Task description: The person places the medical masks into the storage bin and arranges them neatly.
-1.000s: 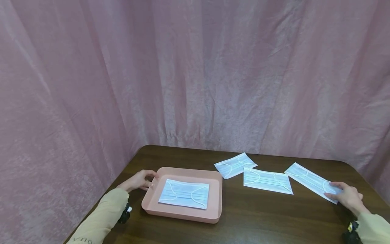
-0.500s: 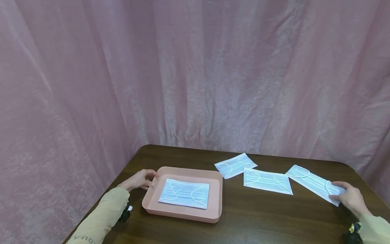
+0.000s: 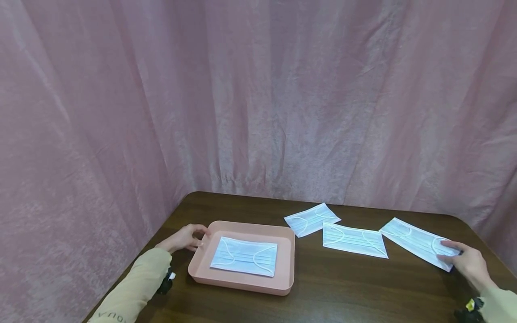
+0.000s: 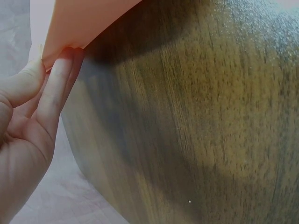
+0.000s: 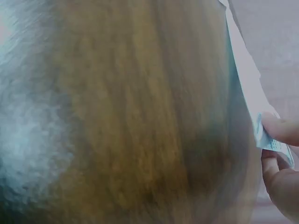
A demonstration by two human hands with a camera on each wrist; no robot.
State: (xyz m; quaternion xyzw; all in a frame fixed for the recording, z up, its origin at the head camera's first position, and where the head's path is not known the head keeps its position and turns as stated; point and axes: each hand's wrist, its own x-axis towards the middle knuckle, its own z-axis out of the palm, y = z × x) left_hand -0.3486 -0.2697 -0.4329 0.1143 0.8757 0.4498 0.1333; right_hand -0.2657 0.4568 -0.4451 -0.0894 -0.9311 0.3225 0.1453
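Observation:
My left hand point(image 3: 185, 237) grips the left wall of a shallow pink tray point(image 3: 250, 287). In the left wrist view its thumb lies at the rim while the fingers point(image 4: 58, 77) reach to the tray's underside. A blue pleated face mask point(image 3: 244, 256) with white ear loops lies flat inside the tray. At the far right my right hand point(image 3: 468, 262) pinches the near end of another face mask point(image 3: 418, 242) between thumb and fingers. The right wrist view shows that mask point(image 5: 245, 70) edge-on, its end bent between the fingertips.
Two more face masks lie between the tray and the right hand: one point(image 3: 311, 220) near the back, one point(image 3: 355, 240) slightly in front with its corner against the first. All are on a dark wooden table point(image 3: 343, 291). A pink curtain point(image 3: 258, 98) hangs behind it.
The mask in my right hand has shifted slightly right and toward me, its far end flexing up and flattening again. The left hand and the tray have stayed in place.

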